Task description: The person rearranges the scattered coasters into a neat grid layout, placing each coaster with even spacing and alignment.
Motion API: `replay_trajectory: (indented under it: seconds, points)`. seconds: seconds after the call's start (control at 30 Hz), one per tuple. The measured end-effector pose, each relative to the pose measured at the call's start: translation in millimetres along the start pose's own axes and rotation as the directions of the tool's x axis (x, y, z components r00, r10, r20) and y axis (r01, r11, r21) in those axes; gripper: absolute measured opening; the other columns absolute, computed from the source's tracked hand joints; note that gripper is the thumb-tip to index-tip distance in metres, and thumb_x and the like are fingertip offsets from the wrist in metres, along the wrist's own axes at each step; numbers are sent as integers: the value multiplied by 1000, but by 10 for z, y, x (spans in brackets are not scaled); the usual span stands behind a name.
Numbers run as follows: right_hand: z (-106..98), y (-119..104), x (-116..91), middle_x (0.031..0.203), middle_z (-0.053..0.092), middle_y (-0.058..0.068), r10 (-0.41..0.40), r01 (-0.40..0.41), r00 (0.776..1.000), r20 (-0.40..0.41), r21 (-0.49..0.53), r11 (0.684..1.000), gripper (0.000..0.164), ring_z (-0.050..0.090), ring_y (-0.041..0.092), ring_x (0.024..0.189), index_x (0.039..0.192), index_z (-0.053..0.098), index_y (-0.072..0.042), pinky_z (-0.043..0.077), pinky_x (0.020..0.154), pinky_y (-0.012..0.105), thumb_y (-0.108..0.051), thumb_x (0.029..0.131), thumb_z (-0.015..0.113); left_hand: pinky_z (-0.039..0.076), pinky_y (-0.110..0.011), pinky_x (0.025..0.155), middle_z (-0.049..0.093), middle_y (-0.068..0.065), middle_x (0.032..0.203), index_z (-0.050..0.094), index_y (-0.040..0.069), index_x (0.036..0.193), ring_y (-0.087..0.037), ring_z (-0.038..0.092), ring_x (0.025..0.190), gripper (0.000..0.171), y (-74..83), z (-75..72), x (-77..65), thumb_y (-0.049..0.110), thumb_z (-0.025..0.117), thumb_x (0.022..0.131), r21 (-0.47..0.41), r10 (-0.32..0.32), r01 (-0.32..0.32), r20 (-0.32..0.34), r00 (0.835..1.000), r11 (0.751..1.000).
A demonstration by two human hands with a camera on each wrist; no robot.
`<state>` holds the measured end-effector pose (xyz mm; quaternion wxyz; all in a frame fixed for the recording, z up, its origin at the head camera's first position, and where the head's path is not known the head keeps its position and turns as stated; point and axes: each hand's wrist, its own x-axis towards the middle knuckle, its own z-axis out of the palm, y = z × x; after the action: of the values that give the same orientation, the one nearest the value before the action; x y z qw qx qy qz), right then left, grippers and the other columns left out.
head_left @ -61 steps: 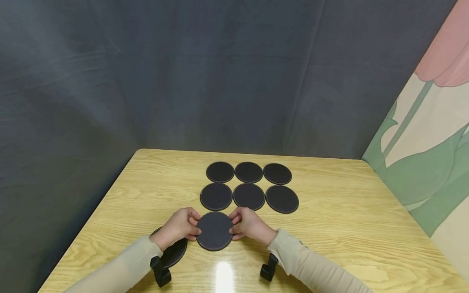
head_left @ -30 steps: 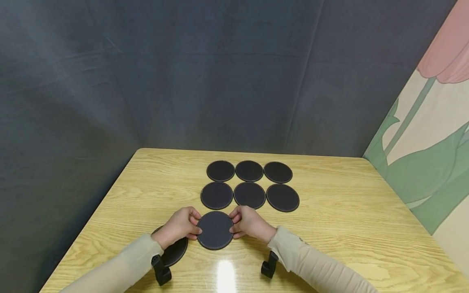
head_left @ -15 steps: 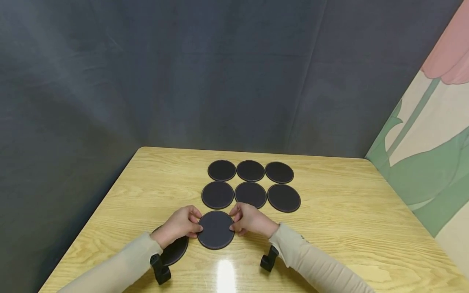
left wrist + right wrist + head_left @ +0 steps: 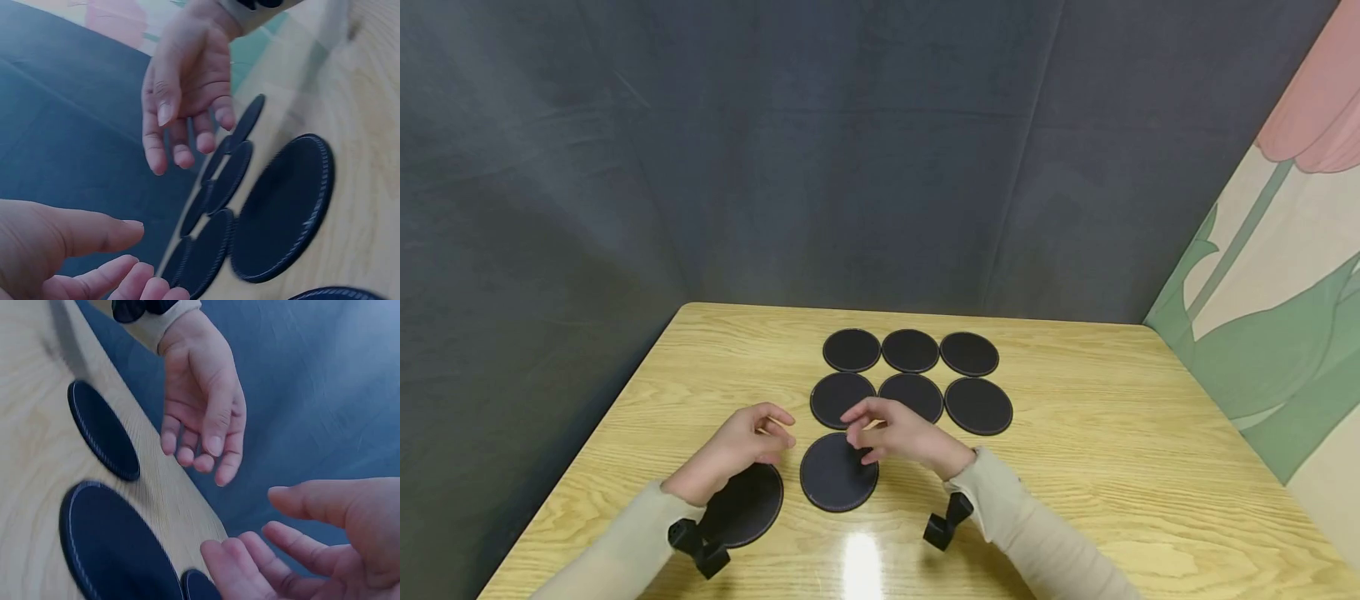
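Note:
Round black coasters with stitched rims lie flat on the wooden table. The nearest in the middle, a front coaster, sits below the left end of two rows of three. My right hand hovers over its upper right edge, fingers loosely bent and holding nothing. To its left, my left hand is raised with fingers relaxed, also holding nothing. Beneath the left wrist lies another coaster, partly covered by the hand and wrist. In the left wrist view the front coaster rests flat, apart from both hands.
The back row has a left coaster, a middle coaster and a right coaster. A second row lies just in front. The table meets a dark curtain behind and a flower-patterned cloth at right.
Both hands have let go of the front coaster's edges and lifted. The left hand has moved left, away from it; the right has shifted up and left over its edge. The coaster stays nearly in place.

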<state>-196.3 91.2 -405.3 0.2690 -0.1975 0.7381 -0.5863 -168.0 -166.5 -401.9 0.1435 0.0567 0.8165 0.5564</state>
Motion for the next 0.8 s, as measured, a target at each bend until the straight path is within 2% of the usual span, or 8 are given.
replay_trajectory:
  seconds: [0.17,0.37,0.5,0.63,0.8]
  points:
    - [152,-48,103,106,59,17,-41,39,997,62,39,998,36,62,36,100,127,50,10,60,79,38,-5,96,58,58,-37,76,60,-12,95,54,-7,118,-26,63,88,37,28,-146,-99,10,67,88,48,-17,20,-64,998,999]
    - [359,-67,226,103,58,10,-63,54,992,105,88,995,35,60,43,105,128,49,11,60,79,39,-3,96,55,58,-38,76,60,-14,99,54,-7,120,-21,62,86,40,-22,-270,-207,12,68,88,101,-48,60,-114,992,993]
    - [492,-77,289,108,57,17,-38,29,993,110,83,996,36,59,44,107,128,51,9,60,76,39,-2,94,56,58,-39,75,60,-14,98,53,-8,120,-22,63,86,40,-112,-349,-261,12,67,89,125,-58,73,-123,991,989]
    - [598,-83,329,117,56,23,-3,-6,994,106,77,997,36,61,38,103,128,53,7,60,77,41,-3,94,58,58,-38,73,60,-15,98,52,-9,122,-21,62,86,42,-205,-428,-323,12,67,89,141,-98,118,-138,986,983]
    - [693,-85,353,119,56,19,27,-33,993,113,58,998,34,62,32,98,127,56,3,59,79,42,-5,94,59,56,-36,69,57,-17,102,51,-10,125,-22,60,85,45,-277,-498,-403,11,67,88,121,-164,180,-131,978,976]
